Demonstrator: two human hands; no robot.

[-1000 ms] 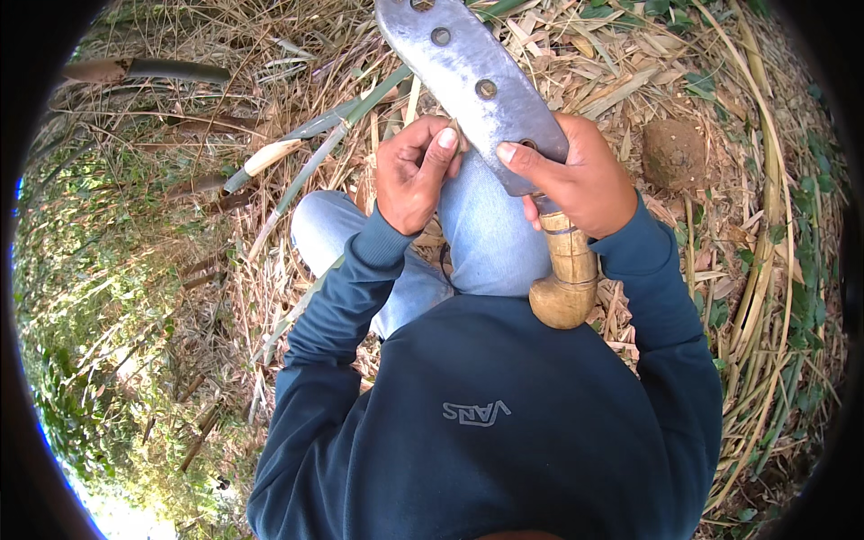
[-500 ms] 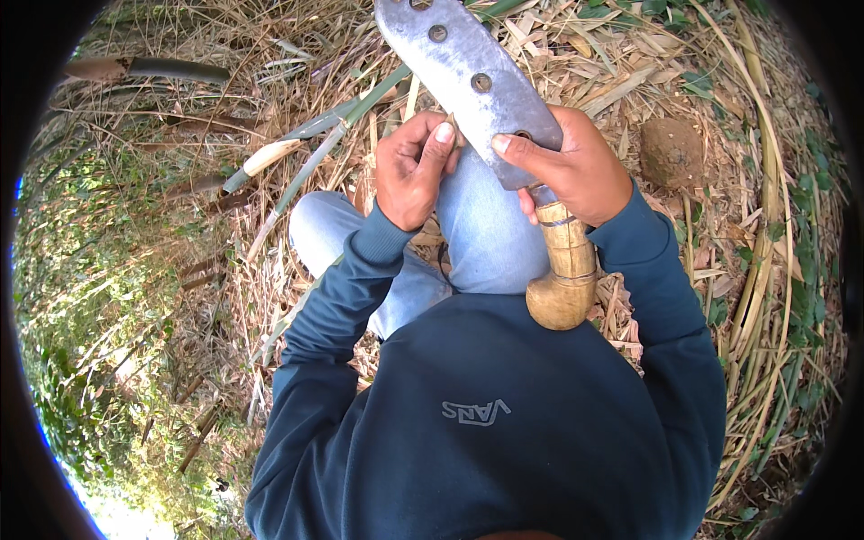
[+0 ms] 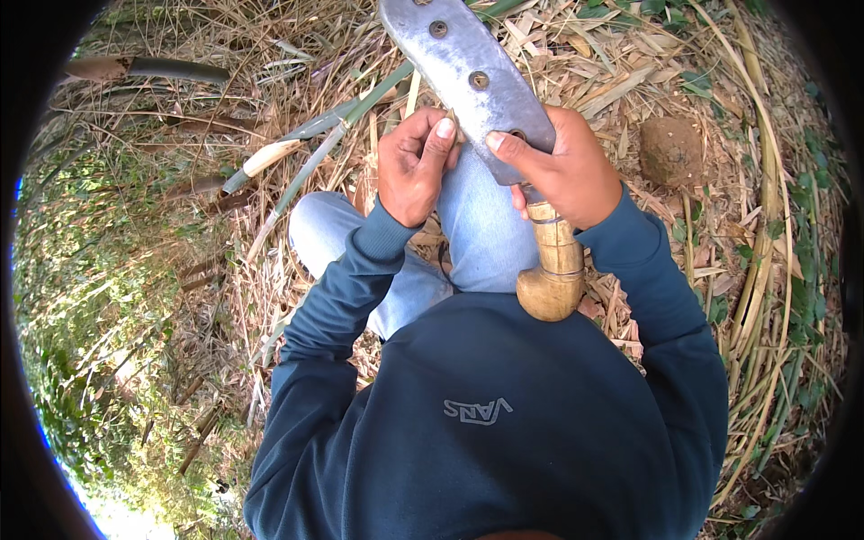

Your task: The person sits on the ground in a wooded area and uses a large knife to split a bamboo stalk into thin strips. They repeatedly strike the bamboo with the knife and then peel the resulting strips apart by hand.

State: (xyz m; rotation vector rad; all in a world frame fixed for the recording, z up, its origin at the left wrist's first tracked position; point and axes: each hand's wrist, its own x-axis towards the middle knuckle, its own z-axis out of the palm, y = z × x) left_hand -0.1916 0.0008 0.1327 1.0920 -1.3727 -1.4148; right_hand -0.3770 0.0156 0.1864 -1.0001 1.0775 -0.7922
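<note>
A broad cleaver-like machete (image 3: 459,56) with a row of holes in its grey metal blade slants up and left in front of me. My right hand (image 3: 585,171) is closed round the base of the blade, thumb flat on its face. Below that hand, the curved, banded wooden handle (image 3: 558,256) points down toward my body. My left hand (image 3: 414,169) is closed in a pinch at the blade's left edge. Whatever its fingertips hold, if anything, is too small and hidden to name. The blade's far end runs out at the top of the view.
Dry leaves and straw-like stalks (image 3: 621,85) cover the ground. Cut bamboo lengths (image 3: 270,157) lie at the left, and a brown clod or stone (image 3: 670,151) sits at the right. Long bent stalks (image 3: 765,216) run along the right side. My legs in jeans (image 3: 486,229) are beneath the blade.
The machete and my right hand have shifted slightly left, and the handle's end has swung left toward my body. My left hand stays in its pinch at the blade's edge.
</note>
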